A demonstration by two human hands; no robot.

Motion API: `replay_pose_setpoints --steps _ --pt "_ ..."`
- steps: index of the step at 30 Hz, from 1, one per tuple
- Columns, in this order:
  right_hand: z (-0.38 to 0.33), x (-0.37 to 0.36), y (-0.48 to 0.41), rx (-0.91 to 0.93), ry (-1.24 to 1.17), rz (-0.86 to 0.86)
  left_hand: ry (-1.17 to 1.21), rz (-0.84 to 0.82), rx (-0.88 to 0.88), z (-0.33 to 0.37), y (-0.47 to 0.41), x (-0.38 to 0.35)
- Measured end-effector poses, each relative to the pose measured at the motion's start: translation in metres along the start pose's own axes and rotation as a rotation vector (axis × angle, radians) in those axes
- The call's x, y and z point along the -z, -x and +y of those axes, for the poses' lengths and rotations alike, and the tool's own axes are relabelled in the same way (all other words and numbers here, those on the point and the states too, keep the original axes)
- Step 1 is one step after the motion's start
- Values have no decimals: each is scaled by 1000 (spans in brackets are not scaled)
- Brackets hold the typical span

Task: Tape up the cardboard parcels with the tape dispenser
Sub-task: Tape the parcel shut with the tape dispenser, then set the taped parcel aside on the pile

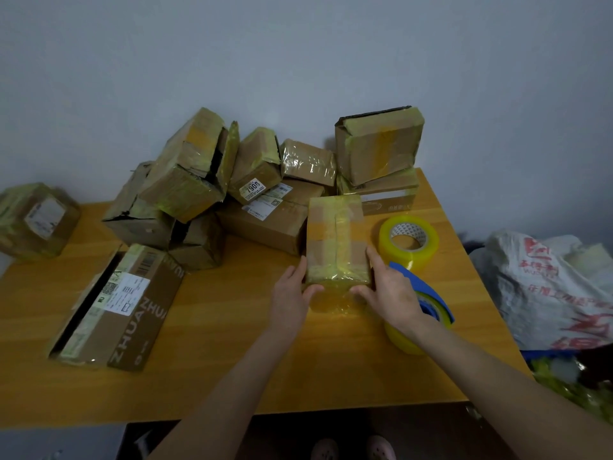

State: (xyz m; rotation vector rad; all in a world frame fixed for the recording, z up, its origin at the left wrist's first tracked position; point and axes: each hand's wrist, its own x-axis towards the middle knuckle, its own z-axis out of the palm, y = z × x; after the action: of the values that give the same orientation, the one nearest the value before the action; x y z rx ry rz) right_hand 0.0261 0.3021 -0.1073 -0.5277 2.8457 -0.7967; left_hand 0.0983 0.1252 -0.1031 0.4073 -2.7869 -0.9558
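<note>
A small cardboard parcel (335,240) wrapped in yellowish clear tape lies on the wooden table (232,343), its near end facing me. My left hand (292,300) holds its near left corner, thumb pressing the taped front face. My right hand (394,293) holds the near right corner, thumb also on the front face. Just right of my right hand lies the blue tape dispenser (428,300) with its yellowish roll, partly hidden by my wrist. A spare tape roll (408,242) stands behind it.
A heap of taped parcels (205,180) fills the back of the table by the wall. A long brown box (122,303) lies at the front left. One parcel (36,220) sits at the far left edge. Plastic bags (550,287) lie beyond the right edge.
</note>
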Motion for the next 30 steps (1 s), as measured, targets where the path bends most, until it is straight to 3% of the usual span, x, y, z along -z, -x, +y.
replay_pose_setpoints --steps 5,12,19,22,26,30 --pt "-2 10 -10 -7 -24 -57 109 -27 -105 -3 1 9" --pt "1 7 -6 -31 22 -108 188 -62 15 -4 4 2" --pt "-4 14 -9 -75 73 -136 70 -211 32 0 -8 13" --pt "-9 28 -19 -125 -27 -92 -26 -232 90 11 -25 22" --pt "-17 32 -39 -260 -241 -65 204 -209 262 31 -56 30" --pt "-27 24 -52 -345 -357 -70 404 -299 424 35 -69 32"
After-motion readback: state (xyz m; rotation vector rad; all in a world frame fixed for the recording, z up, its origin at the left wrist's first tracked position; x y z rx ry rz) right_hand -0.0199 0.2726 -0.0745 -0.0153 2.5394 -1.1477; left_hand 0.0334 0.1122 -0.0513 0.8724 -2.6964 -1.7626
